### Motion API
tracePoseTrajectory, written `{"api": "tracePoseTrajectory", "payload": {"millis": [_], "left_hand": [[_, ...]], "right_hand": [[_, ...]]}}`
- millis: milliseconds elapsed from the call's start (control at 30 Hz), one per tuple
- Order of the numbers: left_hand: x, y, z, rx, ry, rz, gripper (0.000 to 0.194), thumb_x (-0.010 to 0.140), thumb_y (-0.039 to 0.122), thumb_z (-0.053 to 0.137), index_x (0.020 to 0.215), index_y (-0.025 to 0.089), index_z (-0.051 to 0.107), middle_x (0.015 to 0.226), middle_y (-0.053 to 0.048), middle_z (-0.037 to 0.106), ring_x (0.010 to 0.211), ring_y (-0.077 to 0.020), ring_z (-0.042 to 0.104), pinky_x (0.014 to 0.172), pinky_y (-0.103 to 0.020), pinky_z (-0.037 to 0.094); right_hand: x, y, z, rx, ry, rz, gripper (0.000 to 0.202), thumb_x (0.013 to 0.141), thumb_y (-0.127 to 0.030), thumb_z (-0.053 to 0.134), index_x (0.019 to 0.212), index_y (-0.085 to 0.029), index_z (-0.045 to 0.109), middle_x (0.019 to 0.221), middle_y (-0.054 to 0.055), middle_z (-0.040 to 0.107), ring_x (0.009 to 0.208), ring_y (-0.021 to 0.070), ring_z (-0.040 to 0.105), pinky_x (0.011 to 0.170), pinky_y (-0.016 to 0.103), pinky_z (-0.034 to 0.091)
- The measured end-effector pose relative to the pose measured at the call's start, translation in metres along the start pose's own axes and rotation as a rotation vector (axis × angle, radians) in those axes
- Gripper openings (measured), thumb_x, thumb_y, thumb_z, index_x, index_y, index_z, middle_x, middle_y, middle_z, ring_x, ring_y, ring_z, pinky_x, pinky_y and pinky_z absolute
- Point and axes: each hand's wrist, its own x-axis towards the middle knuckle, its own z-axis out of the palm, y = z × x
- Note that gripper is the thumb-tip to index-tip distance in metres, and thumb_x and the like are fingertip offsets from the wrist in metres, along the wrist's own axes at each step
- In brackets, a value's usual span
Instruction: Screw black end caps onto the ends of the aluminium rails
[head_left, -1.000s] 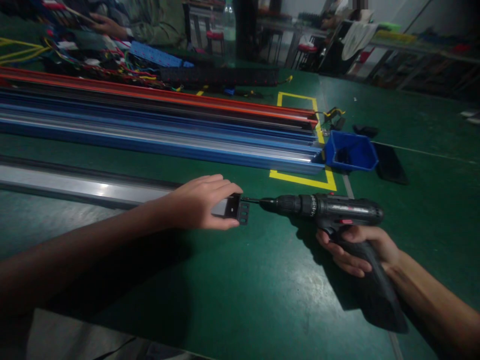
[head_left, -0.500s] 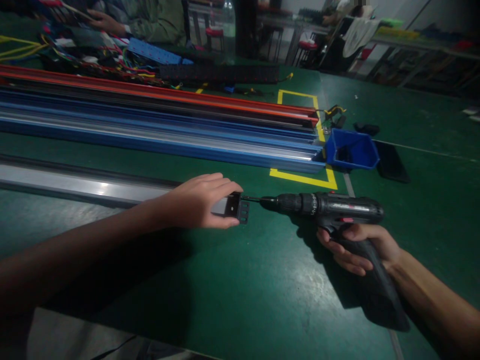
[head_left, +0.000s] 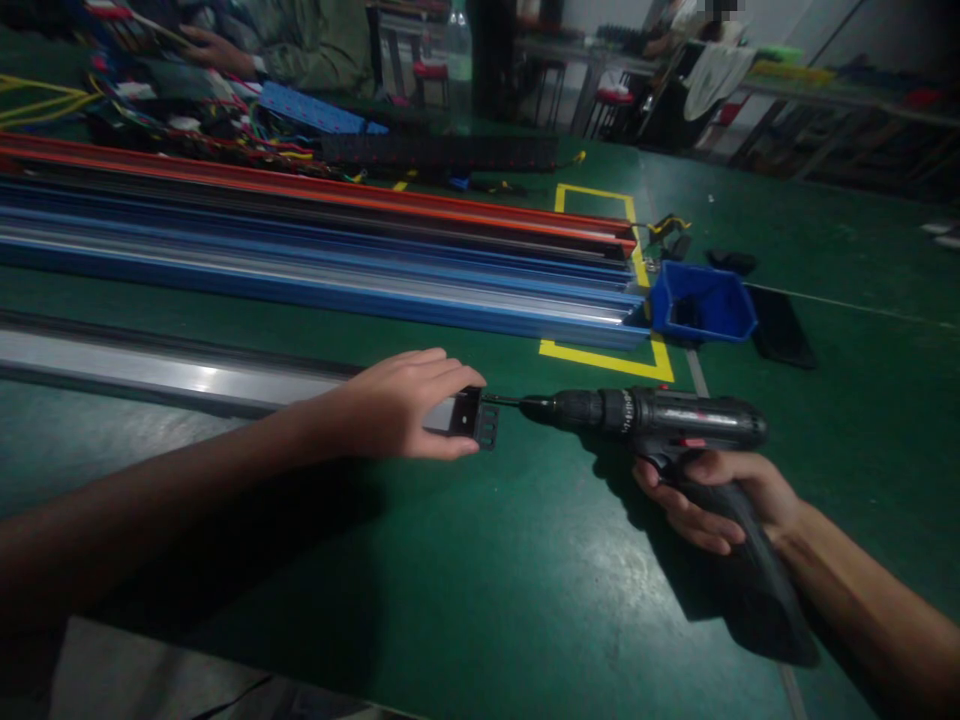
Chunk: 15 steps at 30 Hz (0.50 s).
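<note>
My left hand is wrapped over the right end of a long silver metal profile with black edges. A black end cap with small slots sits at that end, just beyond my thumb and fingers. In my right hand is a black cordless drill, gripped round its handle with the index finger near the red trigger. Its long bit points left and meets the upper part of the end cap. Whether a screw is at the tip is too small to tell.
Behind lie blue profiles and an orange-red profile, ending near yellow tape. A blue bin stands at their right end, beside a dark flat object. Tangled wires and a person's hand are at the back left.
Almost nothing differs. Both hands, the drill and the profile hold the same positions; the view has shifted very slightly.
</note>
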Motion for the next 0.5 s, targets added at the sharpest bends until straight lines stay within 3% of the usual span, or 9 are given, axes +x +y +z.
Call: {"api": "tracePoseTrajectory", "payload": {"millis": [500], "left_hand": [[0.0009, 0.0010, -0.0004, -0.012, -0.002, -0.017, 0.050, 0.094, 0.053, 0.072, 0.129, 0.018, 0.063, 0.115, -0.009, 0.074, 0.101, -0.0232, 0.064, 0.092, -0.034, 0.049]], "right_hand": [[0.0016, -0.0006, 0.0034, 0.005, -0.008, -0.008, 0.030, 0.093, -0.024, 0.062, 0.112, -0.006, 0.077, 0.079, 0.006, 0.068, 0.038, 0.0030, 0.046, 0.045, 0.019, 0.053]]}}
